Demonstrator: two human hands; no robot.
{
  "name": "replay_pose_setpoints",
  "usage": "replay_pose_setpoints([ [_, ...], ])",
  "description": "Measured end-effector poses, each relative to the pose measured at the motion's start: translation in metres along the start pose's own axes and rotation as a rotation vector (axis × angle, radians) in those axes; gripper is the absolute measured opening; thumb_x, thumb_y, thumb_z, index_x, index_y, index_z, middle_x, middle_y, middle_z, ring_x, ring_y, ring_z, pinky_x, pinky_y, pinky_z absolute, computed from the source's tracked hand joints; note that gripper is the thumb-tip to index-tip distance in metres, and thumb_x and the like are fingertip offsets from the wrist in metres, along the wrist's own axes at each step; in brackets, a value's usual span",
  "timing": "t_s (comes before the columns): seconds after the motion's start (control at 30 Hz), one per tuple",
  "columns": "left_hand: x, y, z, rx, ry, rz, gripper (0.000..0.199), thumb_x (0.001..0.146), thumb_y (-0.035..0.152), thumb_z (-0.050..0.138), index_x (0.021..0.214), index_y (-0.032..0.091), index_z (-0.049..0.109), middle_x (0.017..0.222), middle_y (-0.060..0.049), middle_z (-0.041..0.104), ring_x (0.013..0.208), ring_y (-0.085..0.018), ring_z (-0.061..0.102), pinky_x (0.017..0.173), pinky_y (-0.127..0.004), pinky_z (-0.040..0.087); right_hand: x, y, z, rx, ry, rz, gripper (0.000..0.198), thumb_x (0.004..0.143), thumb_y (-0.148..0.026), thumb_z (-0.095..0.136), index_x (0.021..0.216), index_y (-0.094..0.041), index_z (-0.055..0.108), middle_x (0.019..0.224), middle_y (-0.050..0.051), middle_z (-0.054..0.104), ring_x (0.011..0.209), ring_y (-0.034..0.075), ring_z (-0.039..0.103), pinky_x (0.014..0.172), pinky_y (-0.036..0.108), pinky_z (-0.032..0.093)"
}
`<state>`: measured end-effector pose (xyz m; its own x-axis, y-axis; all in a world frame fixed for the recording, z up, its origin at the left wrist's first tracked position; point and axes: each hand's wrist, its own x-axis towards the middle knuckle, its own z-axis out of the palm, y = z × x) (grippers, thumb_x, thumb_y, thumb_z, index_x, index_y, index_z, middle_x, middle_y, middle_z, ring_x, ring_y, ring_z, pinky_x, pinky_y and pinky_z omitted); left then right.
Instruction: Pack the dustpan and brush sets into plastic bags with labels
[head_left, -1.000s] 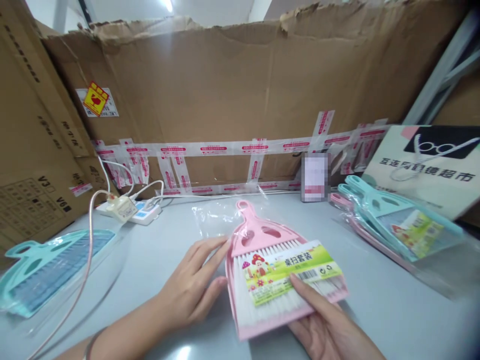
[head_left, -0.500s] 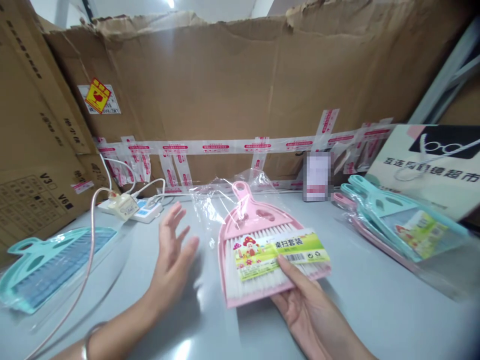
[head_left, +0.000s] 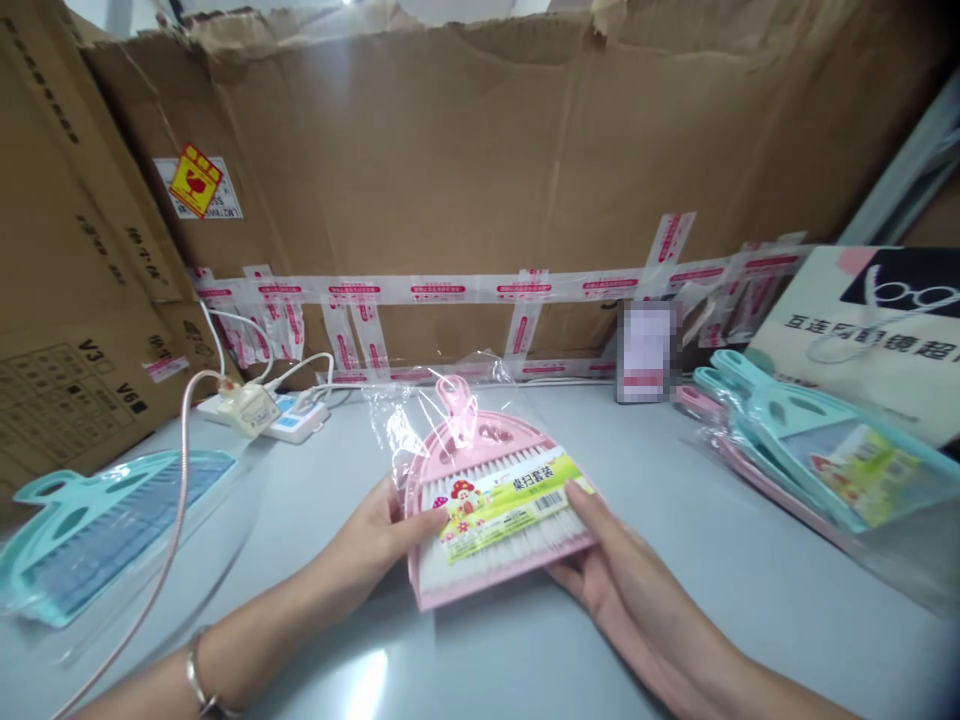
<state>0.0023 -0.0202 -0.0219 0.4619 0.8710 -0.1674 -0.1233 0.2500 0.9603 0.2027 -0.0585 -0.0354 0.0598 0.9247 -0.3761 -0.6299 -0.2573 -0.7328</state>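
Between my two hands is a pink dustpan and brush set (head_left: 491, 500) in a clear plastic bag (head_left: 390, 425), its handle pointing away from me. A green and yellow paper label (head_left: 510, 505) with a mushroom house lies across the white bristles. My left hand (head_left: 394, 530) grips the set's left edge, thumb on top near the label and fingers hidden behind. At the lower right edge, my right hand (head_left: 607, 550) holds it with the thumb on the label's end and fingers underneath. A bracelet (head_left: 201, 675) circles my left wrist.
A turquoise dustpan set (head_left: 112, 520) lies at left beneath a charging cable (head_left: 184, 470). More bagged turquoise and pink sets (head_left: 810, 440) are stacked at right, before a white paper bag (head_left: 885, 340). A power strip (head_left: 296, 415) and a phone (head_left: 645, 350) stand by the cardboard wall (head_left: 450, 150).
My left hand has moved right and closed on the set's left edge. The set has shifted slightly left, with my right hand still holding it.
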Motion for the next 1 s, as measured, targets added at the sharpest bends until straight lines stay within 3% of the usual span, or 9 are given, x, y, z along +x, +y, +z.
replay_pose_setpoints([
  [0.13, 0.002, 0.001, -0.004, -0.016, -0.036, 0.008, 0.054, 0.073, 0.022, 0.067, 0.121, 0.018, 0.041, 0.108, -0.012, 0.065, 0.089, -0.024, 0.065, 0.079, -0.037, 0.052, 0.014, -0.023, -0.009, -0.124, 0.112, -0.068, 0.05, 0.065, -0.023, 0.074, 0.108, -0.018, 0.049, 0.082, 0.004, 0.068, 0.077, 0.017, 0.066, 0.066, 0.025, 0.055],
  [0.3, 0.004, 0.0, -0.004, -0.032, -0.01, -0.017, 0.056, 0.072, 0.023, 0.067, 0.121, 0.019, 0.042, 0.1, -0.009, 0.068, 0.085, -0.023, 0.066, 0.076, -0.034, 0.052, 0.026, -0.04, -0.006, -0.199, -0.276, 0.141, 0.045, 0.068, -0.017, 0.069, 0.11, -0.013, 0.053, 0.087, 0.008, 0.07, 0.079, 0.019, 0.067, 0.071, 0.028, 0.054],
  [0.37, 0.005, 0.001, -0.005, -0.015, 0.04, -0.035, 0.05, 0.071, 0.025, 0.067, 0.117, 0.017, 0.046, 0.096, -0.008, 0.069, 0.081, -0.021, 0.066, 0.074, -0.031, 0.052, 0.031, -0.039, -0.003, -0.237, -0.306, 0.148, 0.042, 0.069, -0.015, 0.067, 0.109, -0.011, 0.054, 0.085, 0.009, 0.07, 0.076, 0.018, 0.067, 0.07, 0.028, 0.054],
  [0.47, 0.008, 0.001, -0.005, 0.071, 0.132, -0.104, 0.043, 0.072, 0.032, 0.064, 0.11, 0.015, 0.052, 0.08, -0.006, 0.07, 0.059, -0.013, 0.064, 0.053, -0.021, 0.05, 0.039, -0.034, -0.001, -0.293, -0.215, 0.134, 0.038, 0.073, -0.017, 0.064, 0.108, -0.009, 0.053, 0.082, 0.01, 0.07, 0.071, 0.017, 0.068, 0.066, 0.026, 0.054],
  [0.53, 0.01, 0.001, -0.006, 0.16, 0.168, -0.174, 0.039, 0.072, 0.039, 0.062, 0.101, 0.013, 0.057, 0.065, -0.003, 0.067, 0.04, -0.008, 0.054, 0.033, -0.015, 0.035, 0.042, -0.031, -0.003, -0.317, -0.177, 0.131, 0.035, 0.075, -0.019, 0.063, 0.107, -0.008, 0.053, 0.083, 0.011, 0.07, 0.07, 0.018, 0.068, 0.065, 0.026, 0.054],
  [0.63, 0.012, 0.001, -0.005, 0.232, 0.192, -0.228, 0.036, 0.072, 0.045, 0.059, 0.084, 0.011, 0.061, 0.051, 0.0, 0.061, 0.031, -0.005, 0.042, 0.026, -0.014, 0.023, 0.042, -0.03, -0.009, -0.321, -0.192, 0.136, 0.034, 0.077, -0.024, 0.062, 0.106, -0.009, 0.053, 0.088, 0.012, 0.07, 0.075, 0.018, 0.068, 0.069, 0.027, 0.054],
  [0.73, 0.012, 0.004, -0.004, 0.234, 0.212, -0.231, 0.035, 0.071, 0.045, 0.06, 0.074, 0.011, 0.062, 0.049, 0.0, 0.059, 0.032, -0.004, 0.04, 0.028, -0.013, 0.023, 0.038, -0.033, -0.016, -0.282, -0.262, 0.2, 0.037, 0.078, -0.026, 0.061, 0.109, -0.009, 0.052, 0.093, 0.013, 0.069, 0.082, 0.019, 0.067, 0.078, 0.031, 0.053],
  [0.83, 0.012, 0.006, -0.004, 0.235, 0.199, -0.249, 0.038, 0.072, 0.046, 0.059, 0.077, 0.009, 0.064, 0.059, -0.005, 0.066, 0.037, -0.006, 0.048, 0.029, -0.014, 0.023, 0.033, -0.042, -0.021, -0.209, -0.438, 0.298, 0.044, 0.077, -0.017, 0.061, 0.118, -0.009, 0.049, 0.102, 0.014, 0.067, 0.094, 0.021, 0.064, 0.09, 0.036, 0.048],
  [1.0, 0.011, 0.009, -0.007, 0.08, 0.155, -0.235, 0.036, 0.074, 0.04, 0.062, 0.093, 0.01, 0.065, 0.086, -0.011, 0.071, 0.074, -0.016, 0.065, 0.056, -0.019, 0.048, 0.028, -0.055, -0.023, -0.169, -0.641, 0.292, 0.071, 0.067, -0.001, 0.065, 0.131, -0.016, 0.039, 0.115, 0.011, 0.061, 0.109, 0.02, 0.056, 0.102, 0.037, 0.039],
])
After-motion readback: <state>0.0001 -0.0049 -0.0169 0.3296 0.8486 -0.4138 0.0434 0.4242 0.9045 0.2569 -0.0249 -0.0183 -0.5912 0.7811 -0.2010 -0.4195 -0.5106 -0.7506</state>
